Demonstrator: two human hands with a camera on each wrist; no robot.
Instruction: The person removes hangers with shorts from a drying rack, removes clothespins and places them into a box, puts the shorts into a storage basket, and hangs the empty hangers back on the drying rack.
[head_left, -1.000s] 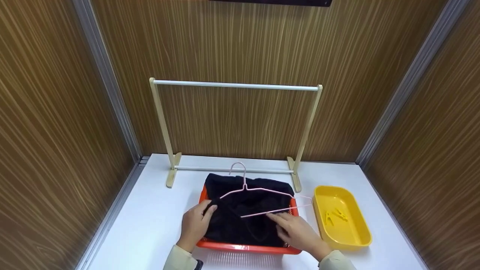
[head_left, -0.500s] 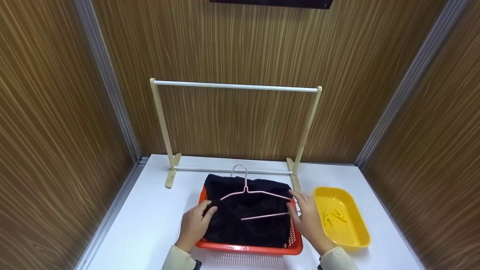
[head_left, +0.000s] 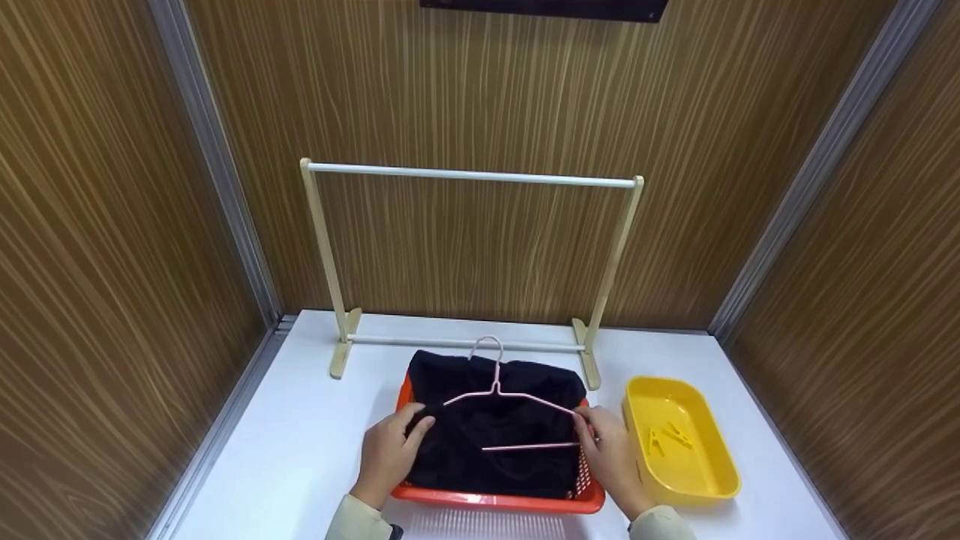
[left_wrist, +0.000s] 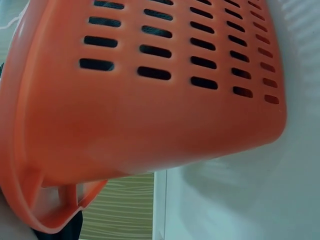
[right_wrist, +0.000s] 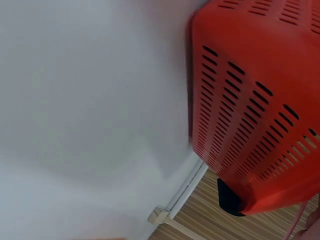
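Observation:
A black garment (head_left: 510, 472) lies heaped in a red basket (head_left: 487, 500). Over it is a pink hanger (head_left: 525, 395), hook towards the rack, its left end tucked under the black cloth. My left hand (head_left: 390, 454) pinches the cloth around that left end, at the basket's left side. At the right side, my right hand (head_left: 611, 454) holds the hanger's right end between thumb and fingers. The left wrist view is mostly basket wall (left_wrist: 125, 120), with a bit of black cloth (left_wrist: 75, 229) below. In the right wrist view, a piece of hanger (right_wrist: 296, 220) shows beside my fingers (right_wrist: 311, 227).
Behind the basket stands a wooden rack with a white top rail (head_left: 472, 175). To the right, a yellow tray (head_left: 690, 480) contains yellow clothes pegs (head_left: 679, 435). Wood-patterned walls enclose the white table (head_left: 255, 457) at the back and sides.
My right hand has moved from the cloth to the hanger's right end and taken hold of it. The hanger has shifted slightly towards me. My left hand stays at the cloth.

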